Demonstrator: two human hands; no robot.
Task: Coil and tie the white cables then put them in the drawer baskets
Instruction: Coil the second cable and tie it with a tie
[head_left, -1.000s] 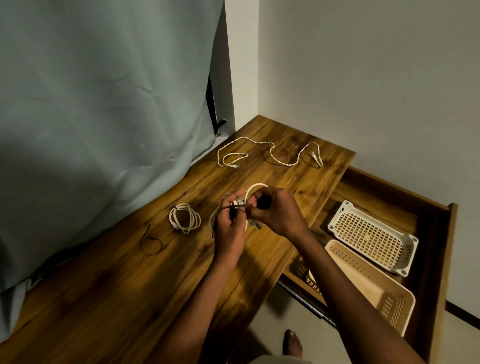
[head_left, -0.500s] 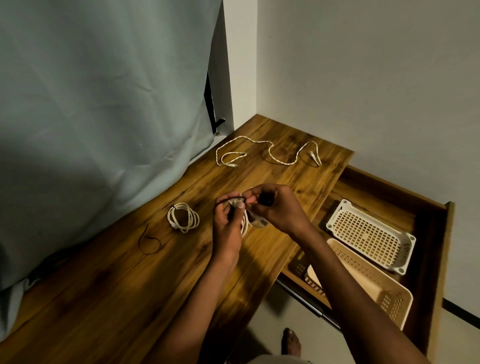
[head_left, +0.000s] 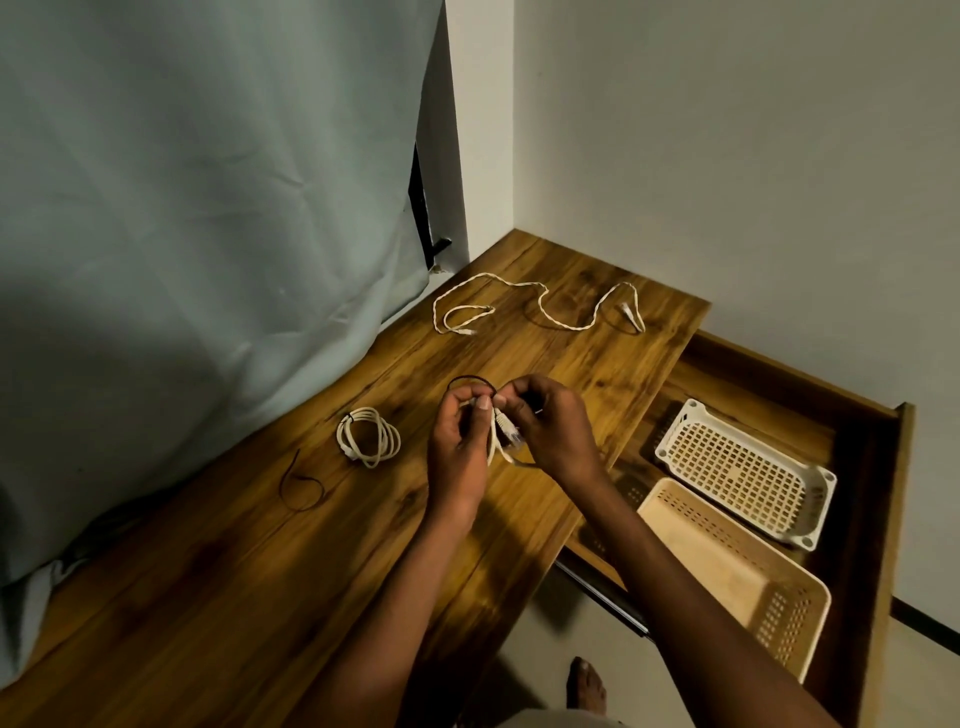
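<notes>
Altogether 3 white cables: 1 (head_left: 501, 434) pinched in both hands' grip (head_left: 460, 447) (head_left: 553, 428), 2 baskets (head_left: 748, 470).

My hands (head_left: 511, 431) hide most of the cable (head_left: 501, 439) I hold; the desk (head_left: 218, 597) hides part of the tan basket (head_left: 737, 571).

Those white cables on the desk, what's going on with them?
A person is bundling them up. Both hands, left hand and right hand, hold a coiled white cable above the wooden desk and are working a thin black tie around it. One tied coil lies beside them, a spare black tie nearby. A loose cable still sprawls at the far end. The white basket and beige basket in the open drawer hold no cables.
</notes>
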